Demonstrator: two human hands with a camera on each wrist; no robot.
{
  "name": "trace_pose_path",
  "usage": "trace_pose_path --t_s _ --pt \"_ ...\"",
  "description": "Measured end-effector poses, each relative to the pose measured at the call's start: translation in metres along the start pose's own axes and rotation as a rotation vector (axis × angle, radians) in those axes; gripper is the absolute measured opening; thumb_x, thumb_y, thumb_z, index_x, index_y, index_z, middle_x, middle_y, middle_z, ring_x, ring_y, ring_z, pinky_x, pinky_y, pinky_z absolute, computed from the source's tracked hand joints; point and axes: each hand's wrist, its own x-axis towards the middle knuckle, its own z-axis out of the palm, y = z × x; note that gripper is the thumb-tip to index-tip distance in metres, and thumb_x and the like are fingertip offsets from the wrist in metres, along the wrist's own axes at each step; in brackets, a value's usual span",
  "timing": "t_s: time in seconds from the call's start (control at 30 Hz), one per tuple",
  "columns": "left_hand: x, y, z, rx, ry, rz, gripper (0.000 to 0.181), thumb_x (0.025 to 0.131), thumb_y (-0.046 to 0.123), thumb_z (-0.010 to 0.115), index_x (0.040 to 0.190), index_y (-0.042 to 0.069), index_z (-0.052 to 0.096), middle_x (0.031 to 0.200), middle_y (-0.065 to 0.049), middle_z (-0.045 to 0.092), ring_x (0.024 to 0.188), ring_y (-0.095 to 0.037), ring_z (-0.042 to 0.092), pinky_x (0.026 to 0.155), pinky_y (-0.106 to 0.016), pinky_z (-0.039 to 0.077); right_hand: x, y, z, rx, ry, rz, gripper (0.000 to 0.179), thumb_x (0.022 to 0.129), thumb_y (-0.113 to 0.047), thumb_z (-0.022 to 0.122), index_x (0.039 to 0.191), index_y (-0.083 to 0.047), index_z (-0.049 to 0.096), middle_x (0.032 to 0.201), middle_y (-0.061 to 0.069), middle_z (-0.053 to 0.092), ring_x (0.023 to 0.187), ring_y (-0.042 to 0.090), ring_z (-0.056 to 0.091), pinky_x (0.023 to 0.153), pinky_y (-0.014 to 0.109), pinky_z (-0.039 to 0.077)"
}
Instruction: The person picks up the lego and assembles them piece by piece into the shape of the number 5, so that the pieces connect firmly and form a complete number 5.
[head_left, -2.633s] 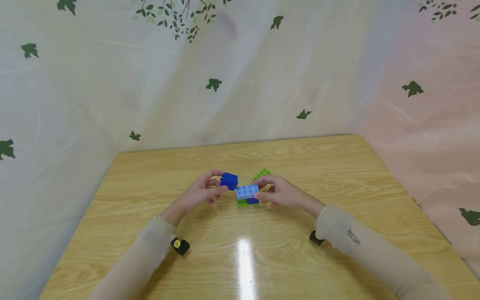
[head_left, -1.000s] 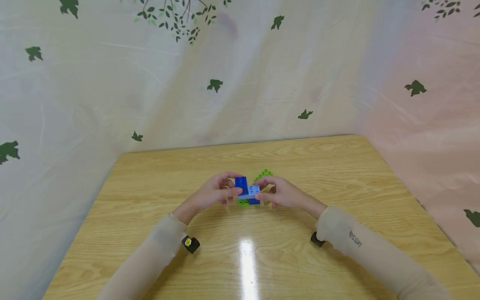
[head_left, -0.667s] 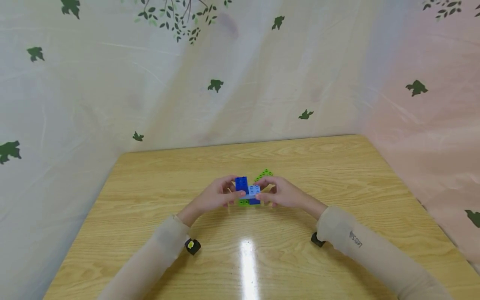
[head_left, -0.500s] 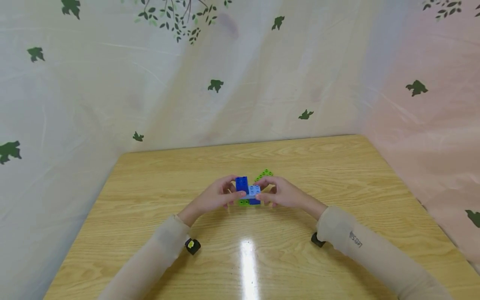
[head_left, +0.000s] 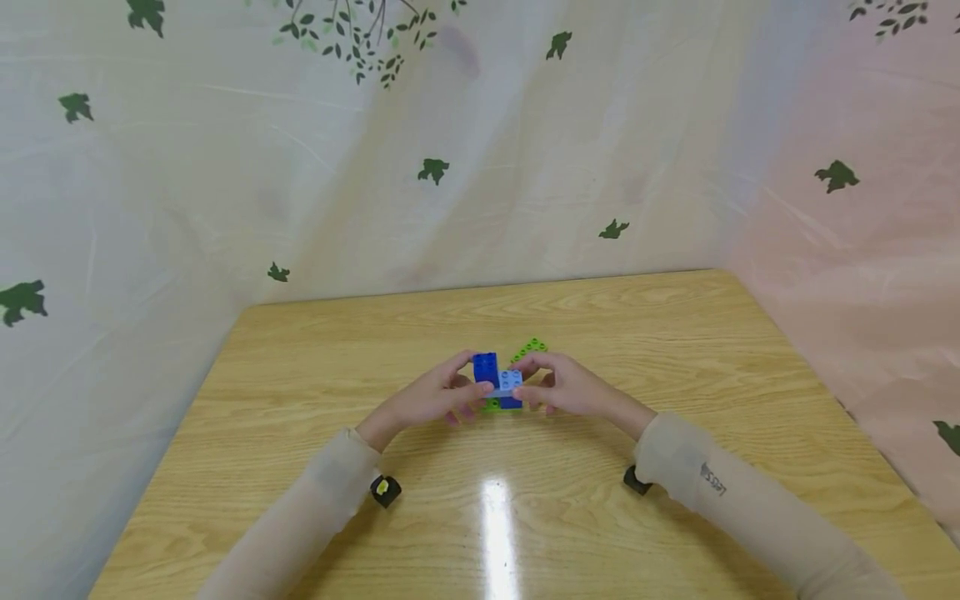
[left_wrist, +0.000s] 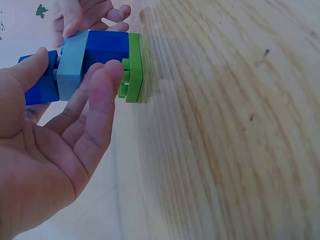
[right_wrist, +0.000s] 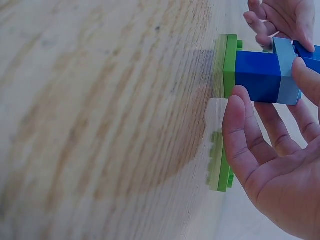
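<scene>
A small stack of toy building bricks stands mid-table. Its base is a green plate, with a dark blue brick on the right half. A light blue brick lies across the top and overhangs to the left. On that brick's left half sits another dark blue brick, studs up. My left hand pinches this upper brick, thumb in front and fingers behind. From the right, my right hand grips the end of the light blue brick between thumb and fingers; its remaining fingers hang beside the lower brick.
Behind the stack, a second green plate lies on the wooden table, partly covered by my right hand in the head view. A pale cloth backdrop with leaf and bird prints rises at the table's far edge.
My left hand has carried the upper dark blue brick rightward, turned it studs up and set it on the light blue brick's left half. My right hand has stayed in place.
</scene>
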Motion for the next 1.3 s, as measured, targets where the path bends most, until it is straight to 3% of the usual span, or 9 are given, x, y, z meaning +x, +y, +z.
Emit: trace_pose_path --t_s 1.3 --pt "0.0008 -0.0069 0.0089 0.051 0.086 0.057 0.042 0.103 0.036 0.062 0.141 0.026 0.049 0.097 -0.017 0.069 0.073 -0.031 0.065 0.055 -0.042 0.058 -0.0003 -0.0032 0.0009 -0.013 0.003 0.011 0.037 0.099 -0.023 0.069 0.132 -0.008 0.059 0.116 0.016 0.057 0.078 0.031 0.066 0.057 0.038 0.058"
